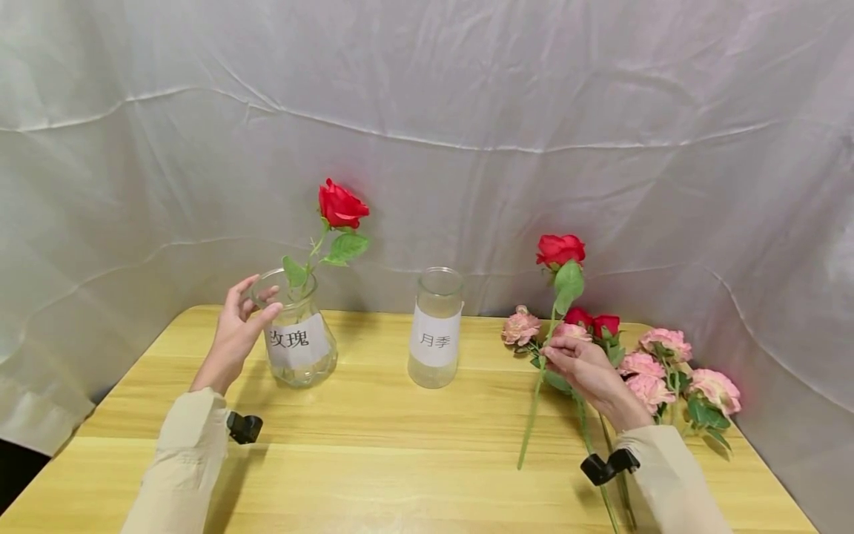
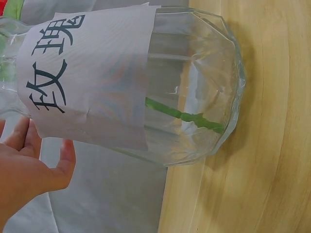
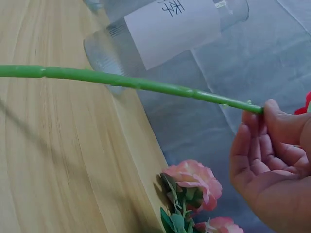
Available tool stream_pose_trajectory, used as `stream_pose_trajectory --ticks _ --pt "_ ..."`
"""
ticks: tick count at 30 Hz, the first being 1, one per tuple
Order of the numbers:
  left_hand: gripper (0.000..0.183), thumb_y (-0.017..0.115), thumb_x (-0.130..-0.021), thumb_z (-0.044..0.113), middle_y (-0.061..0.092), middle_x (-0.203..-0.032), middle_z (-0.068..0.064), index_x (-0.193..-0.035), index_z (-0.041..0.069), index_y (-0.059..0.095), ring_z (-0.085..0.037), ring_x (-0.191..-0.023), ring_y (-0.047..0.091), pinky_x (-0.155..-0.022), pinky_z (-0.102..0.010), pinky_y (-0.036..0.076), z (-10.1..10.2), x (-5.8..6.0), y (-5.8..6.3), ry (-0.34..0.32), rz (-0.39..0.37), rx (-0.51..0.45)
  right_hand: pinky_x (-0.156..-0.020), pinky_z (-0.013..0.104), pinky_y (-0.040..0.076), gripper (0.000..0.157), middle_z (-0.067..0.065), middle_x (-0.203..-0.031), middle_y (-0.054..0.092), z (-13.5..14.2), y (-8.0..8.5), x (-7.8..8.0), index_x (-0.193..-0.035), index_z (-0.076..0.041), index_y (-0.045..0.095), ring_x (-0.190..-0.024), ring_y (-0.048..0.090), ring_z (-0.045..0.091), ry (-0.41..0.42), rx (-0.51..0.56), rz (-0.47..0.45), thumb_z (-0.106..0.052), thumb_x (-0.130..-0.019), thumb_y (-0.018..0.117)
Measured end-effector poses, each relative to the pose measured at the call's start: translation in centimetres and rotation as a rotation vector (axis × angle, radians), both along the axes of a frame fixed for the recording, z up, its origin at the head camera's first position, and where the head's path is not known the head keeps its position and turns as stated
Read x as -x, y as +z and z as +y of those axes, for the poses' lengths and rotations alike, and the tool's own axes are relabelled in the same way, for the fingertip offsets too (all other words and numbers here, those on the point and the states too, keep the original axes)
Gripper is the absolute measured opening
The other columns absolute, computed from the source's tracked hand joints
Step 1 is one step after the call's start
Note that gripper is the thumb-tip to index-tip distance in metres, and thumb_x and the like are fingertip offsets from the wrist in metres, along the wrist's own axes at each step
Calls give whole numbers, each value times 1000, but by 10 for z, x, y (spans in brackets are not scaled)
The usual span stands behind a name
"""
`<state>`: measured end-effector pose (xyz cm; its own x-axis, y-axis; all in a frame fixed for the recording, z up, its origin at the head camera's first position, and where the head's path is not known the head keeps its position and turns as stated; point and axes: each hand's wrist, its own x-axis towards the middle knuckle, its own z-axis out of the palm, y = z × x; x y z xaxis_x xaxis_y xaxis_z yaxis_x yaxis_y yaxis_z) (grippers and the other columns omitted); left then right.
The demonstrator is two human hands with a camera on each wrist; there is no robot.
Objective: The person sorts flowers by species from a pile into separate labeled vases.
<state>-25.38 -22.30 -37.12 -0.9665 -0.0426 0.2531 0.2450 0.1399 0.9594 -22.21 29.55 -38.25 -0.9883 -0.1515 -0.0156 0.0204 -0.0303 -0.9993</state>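
Note:
My left hand (image 1: 239,326) is curved round the neck of a flared glass vase (image 1: 320,371), fingers behind it and thumb at the near side. The vase's paper label (image 2: 97,82) reads 玫瑰. One red rose (image 1: 342,205) leans in this vase, its stem (image 2: 184,116) showing through the glass. My right hand (image 1: 587,371) pinches the green stem (image 3: 146,85) of another red rose (image 1: 560,251) between thumb and fingers, holding it upright above the table. A straight glass vase (image 1: 434,377) labelled 月季 stands between the hands, with no flower in it.
Beyond and beside my right hand, several pink flowers (image 1: 715,389) and more red roses (image 1: 606,325) lie in a pile, stems toward the front. A grey curtain (image 1: 427,148) hangs behind the wooden table (image 1: 373,475).

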Motion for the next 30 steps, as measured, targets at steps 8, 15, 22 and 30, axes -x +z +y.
stream_pose_trajectory --ticks 8,15,22,30 --pt "76 59 -97 21 42 -146 -12 -154 11 10 -23 -133 33 -112 -52 19 0 -1 0 -2 -3 4 -79 23 52 12 1 -93 61 -11 -2 -5 -95 -6 62 -84 61 8 -85 136 125 -1 -98 52" --pt "75 60 -97 21 40 -147 -14 -154 12 11 -22 -133 33 -113 -51 19 0 -1 0 0 0 -2 -78 22 52 17 1 -91 61 -24 -9 -3 -89 -8 62 -83 61 9 -173 326 277 2 -98 51" --pt "76 59 -97 21 41 -146 -12 -154 13 10 -23 -134 32 -113 -51 18 0 -1 0 -2 -3 -7 -73 21 52 8 2 -85 62 -40 -6 2 -90 -7 59 -78 61 10 -216 500 326 0 -95 57" --pt "75 59 -98 21 43 -144 -11 -154 12 10 -24 -134 32 -112 -53 18 2 -2 -1 -7 8 -8 -68 20 52 9 6 -84 66 -66 -1 3 -86 -3 58 -75 62 12 -367 572 318 2 -94 57"
